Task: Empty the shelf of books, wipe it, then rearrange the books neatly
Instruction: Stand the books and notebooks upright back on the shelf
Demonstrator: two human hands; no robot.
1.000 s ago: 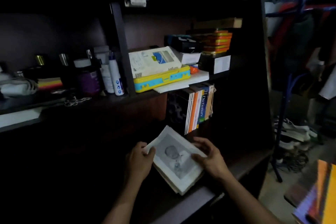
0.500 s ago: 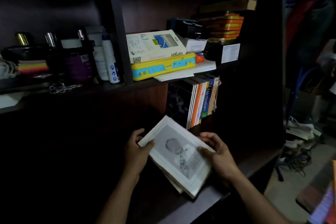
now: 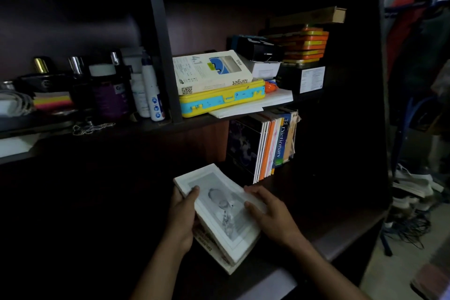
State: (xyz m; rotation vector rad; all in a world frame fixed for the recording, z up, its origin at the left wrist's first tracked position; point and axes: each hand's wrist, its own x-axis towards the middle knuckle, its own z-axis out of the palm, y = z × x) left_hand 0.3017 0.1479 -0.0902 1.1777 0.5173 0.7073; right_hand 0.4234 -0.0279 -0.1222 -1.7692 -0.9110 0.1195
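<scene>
Mostly the dark shelf (image 3: pixel 341 238) is lost in shadow, its left half unreadable. At the back right, upright books (image 3: pixel 265 146) stand spines outward, their tops hidden under the shelf above. Nearer, a small stack of books (image 3: pixel 226 221) lies flat, long axis running from back-left to front-right. The left hand (image 3: pixel 181 219) grips its left edge, thumb on the cover; the right hand (image 3: pixel 272 217) rests on its right edge, fingers loosely bent.
</scene>
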